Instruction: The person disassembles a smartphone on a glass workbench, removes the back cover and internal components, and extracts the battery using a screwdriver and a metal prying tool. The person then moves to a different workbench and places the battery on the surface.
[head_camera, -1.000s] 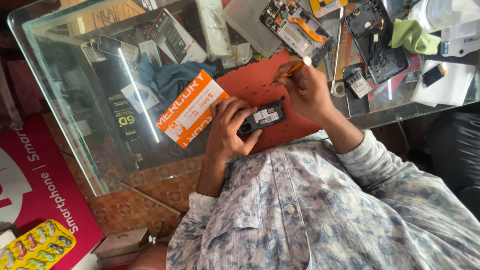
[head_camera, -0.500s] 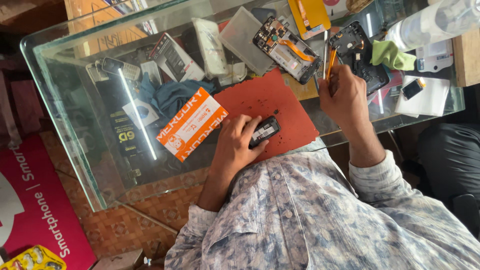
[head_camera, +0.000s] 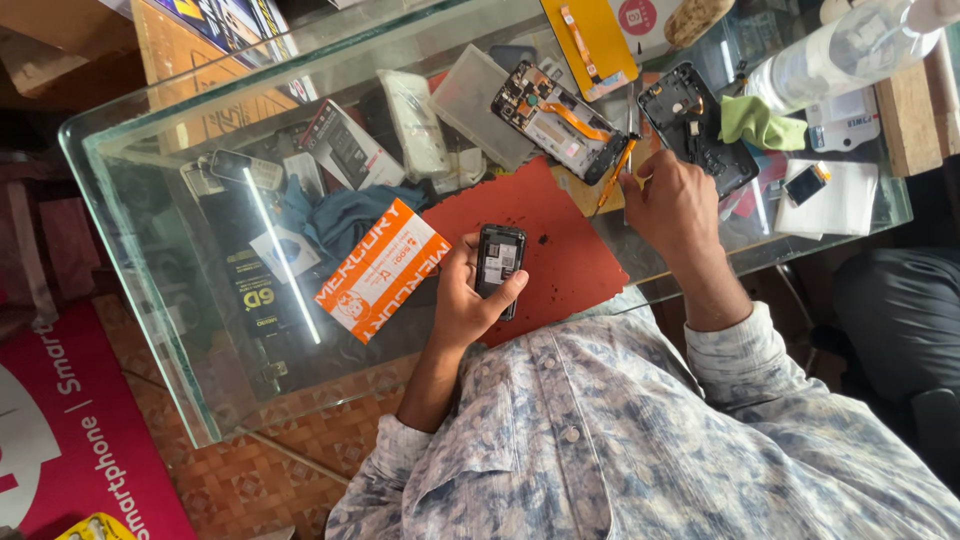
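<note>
Repair work looks mid-step: left hand (head_camera: 468, 300) grips phone (head_camera: 499, 262) over red mat (head_camera: 570, 250), right hand (head_camera: 672, 205) closed on screwdriver (head_camera: 613, 170) just beyond it, likely needing its tip brought to the phone.

Orange-white flat packet (head_camera: 383, 270) on glass; dark box (head_camera: 345, 150), perhaps carton.

Head camera, steeply downward, near glass table (head_camera: 150, 300)

I see the small phone (head_camera: 499, 262) in my left hand (head_camera: 468, 300), over the mat (head_camera: 560, 250); an opened phone frame (head_camera: 556, 122) lies just beyond my right hand (head_camera: 675, 205).
</note>
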